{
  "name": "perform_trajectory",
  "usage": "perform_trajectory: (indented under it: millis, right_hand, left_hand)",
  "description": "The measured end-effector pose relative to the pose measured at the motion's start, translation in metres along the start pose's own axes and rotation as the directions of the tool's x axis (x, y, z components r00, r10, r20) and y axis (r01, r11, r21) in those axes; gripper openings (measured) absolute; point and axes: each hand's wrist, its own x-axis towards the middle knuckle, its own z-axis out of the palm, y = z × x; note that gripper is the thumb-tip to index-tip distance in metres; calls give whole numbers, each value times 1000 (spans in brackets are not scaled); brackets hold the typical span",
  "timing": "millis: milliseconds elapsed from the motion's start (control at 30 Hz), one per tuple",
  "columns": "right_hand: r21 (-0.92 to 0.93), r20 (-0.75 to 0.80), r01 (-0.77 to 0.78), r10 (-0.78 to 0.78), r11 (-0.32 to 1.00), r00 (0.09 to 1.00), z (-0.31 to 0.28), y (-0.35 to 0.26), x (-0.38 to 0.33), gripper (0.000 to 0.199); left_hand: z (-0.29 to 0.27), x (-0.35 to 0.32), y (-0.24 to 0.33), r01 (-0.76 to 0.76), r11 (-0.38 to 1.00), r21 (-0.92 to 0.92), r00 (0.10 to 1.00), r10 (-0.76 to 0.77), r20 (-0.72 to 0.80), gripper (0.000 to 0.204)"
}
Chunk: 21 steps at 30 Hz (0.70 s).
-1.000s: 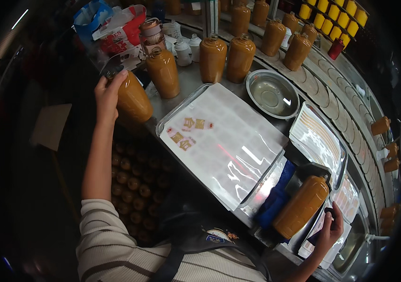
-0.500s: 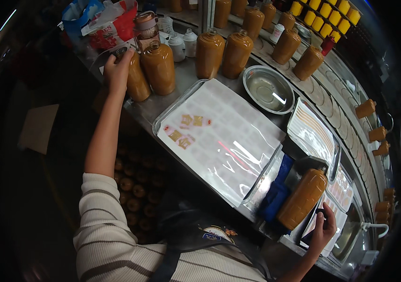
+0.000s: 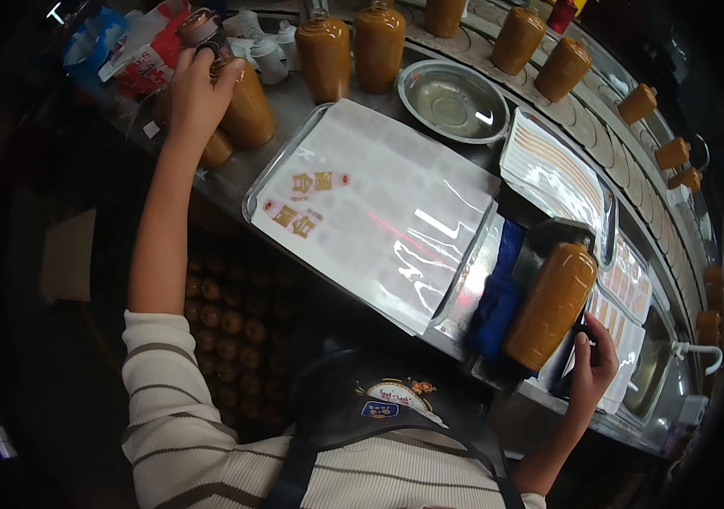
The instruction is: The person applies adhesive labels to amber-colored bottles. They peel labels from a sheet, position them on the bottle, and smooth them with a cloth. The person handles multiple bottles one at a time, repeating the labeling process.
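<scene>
My left hand (image 3: 198, 100) reaches to the far left, its thumb and fingers closed around the neck of a glossy brown bottle (image 3: 249, 114). A second brown bottle (image 3: 216, 150) stands mostly hidden behind that hand. On the right, another brown bottle (image 3: 553, 301) lies tilted in a dark metal holder (image 3: 561, 229). Beside it my right hand (image 3: 597, 360) has its fingers curled on a small dark knob (image 3: 581, 329). Between the hands a metal tray (image 3: 253, 191) carries a white label sheet (image 3: 379, 229), with a few gold-and-pink labels at its left end.
Two brown bottles (image 3: 324, 59) stand behind the tray, near a metal bowl (image 3: 453, 100). White bottles (image 3: 269, 59) and a red bag (image 3: 145, 64) are at the back left. A curved conveyor (image 3: 591, 127) carries more bottles. Blue cloth (image 3: 498, 297) lies by the holder.
My left hand has left the leftmost bottle and moved to the neck of the bottle beside it. My right hand stays at the knob. The whole view has shifted.
</scene>
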Motion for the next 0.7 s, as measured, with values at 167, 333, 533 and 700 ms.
perform_trajectory:
  millis: [167,333,533,700]
  right_hand:
    - [-36,3,-68,68,997,998,-5,-8,-9,30]
    - [-24,-49,-177,176,984,983,-9,9,-15,29]
    - [43,-1,-203,203,978,979,-9,20,-14,30]
    - [-7,-40,-180,179,984,983,-13,22,-19,31]
  left_hand:
    - [49,24,-52,-3,992,127,974,-25,226,41]
    - [57,32,-28,46,987,152,909,-104,404,46]
    - [57,32,-21,109,987,115,889,-149,432,50]
    - [26,-12,76,-73,996,-43,963,82,257,43]
